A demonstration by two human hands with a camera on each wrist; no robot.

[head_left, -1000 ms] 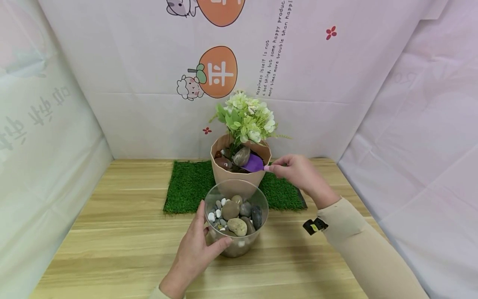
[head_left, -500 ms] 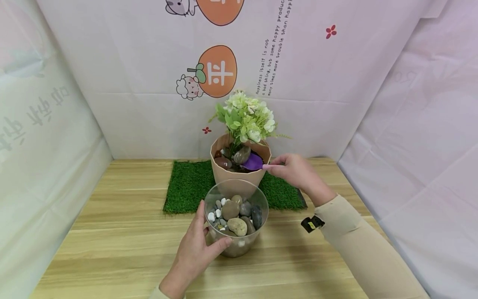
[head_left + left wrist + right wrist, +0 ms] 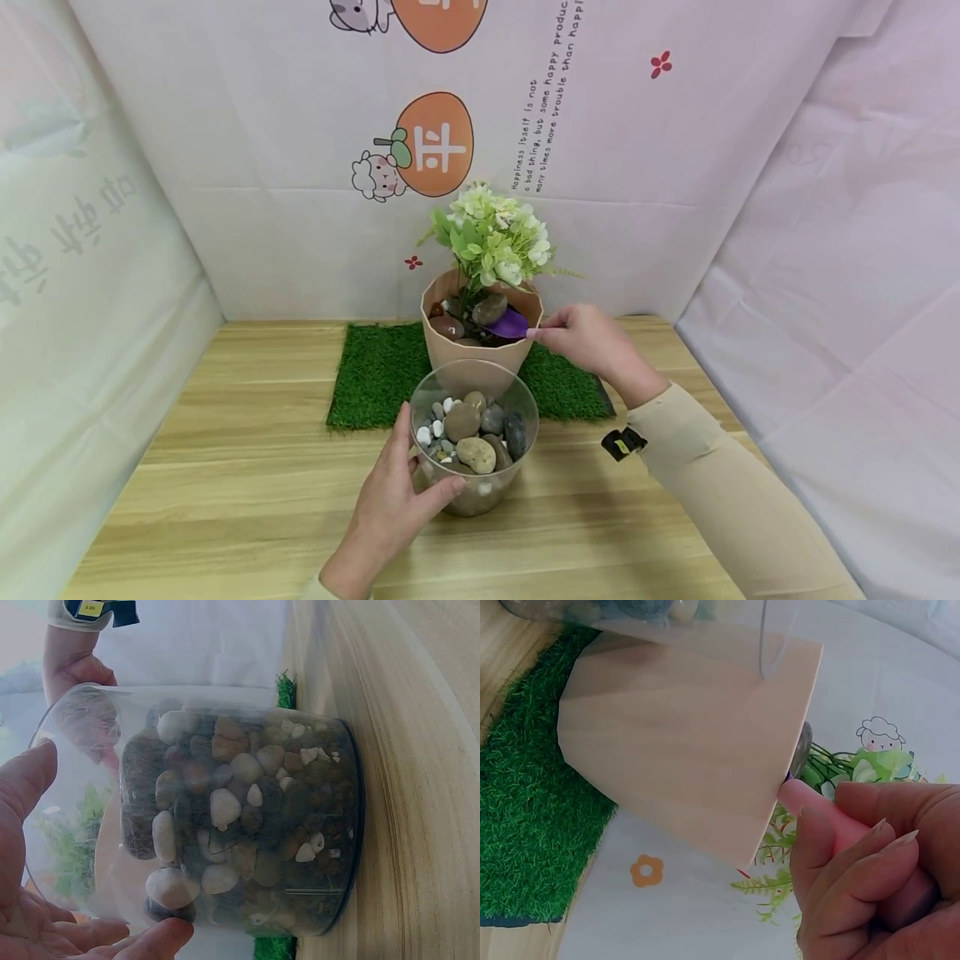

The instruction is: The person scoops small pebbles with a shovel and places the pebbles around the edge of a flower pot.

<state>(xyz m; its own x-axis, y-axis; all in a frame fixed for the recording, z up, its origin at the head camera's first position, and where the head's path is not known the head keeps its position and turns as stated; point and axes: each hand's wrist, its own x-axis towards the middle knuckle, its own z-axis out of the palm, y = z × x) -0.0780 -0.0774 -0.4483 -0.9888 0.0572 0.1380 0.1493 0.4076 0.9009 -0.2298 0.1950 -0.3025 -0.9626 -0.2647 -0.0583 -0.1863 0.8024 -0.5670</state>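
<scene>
My right hand (image 3: 596, 340) grips the pink handle (image 3: 840, 825) of a small shovel, its purple blade (image 3: 508, 323) inside the peach flower pot (image 3: 480, 354). A large grey-brown stone (image 3: 490, 309) sits against the blade's tip, above other stones in the pot. White and green flowers (image 3: 498, 237) rise from the pot's back. In front of it, my left hand (image 3: 393, 492) holds a clear container (image 3: 480, 500) by its near left side, thumb at the rim. Pebbles (image 3: 225, 806) of grey, brown and white fill its lower part, with bigger stones (image 3: 461, 423) on top.
The pot stands on a green turf mat (image 3: 375, 375) at the back of the wooden table (image 3: 247, 467). A printed white cloth (image 3: 285, 167) hangs right behind it, with more cloth at both sides.
My right hand has shifted slightly left and up with the shovel. The blade tilts a little differently, and the large stone has moved slightly up and right. The left hand keeps its hold.
</scene>
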